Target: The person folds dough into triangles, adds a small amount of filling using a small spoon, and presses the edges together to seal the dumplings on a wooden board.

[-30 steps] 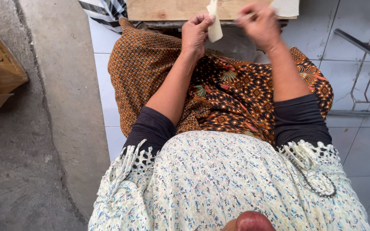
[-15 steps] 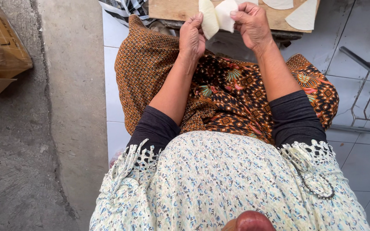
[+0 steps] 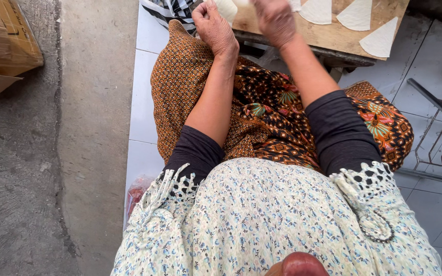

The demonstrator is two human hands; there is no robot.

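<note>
Over white floor tiles (image 3: 144, 107), a wooden surface (image 3: 333, 36) is carrying triangular wrappers (image 3: 356, 14); left hand (image 3: 215, 28) and right hand (image 3: 274, 20) are both pinching a pale wrapper (image 3: 227, 9).

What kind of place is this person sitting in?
Probably a home yard or porch used for making food by hand. The person sits low over a tiled floor beside rough concrete, working at a small wooden board with pale triangular dough sheets. A cardboard box stands nearby.

Both hands (image 3: 244, 23) on pale wrapper (image 3: 227, 7) — wooden board (image 3: 328, 36)
</note>
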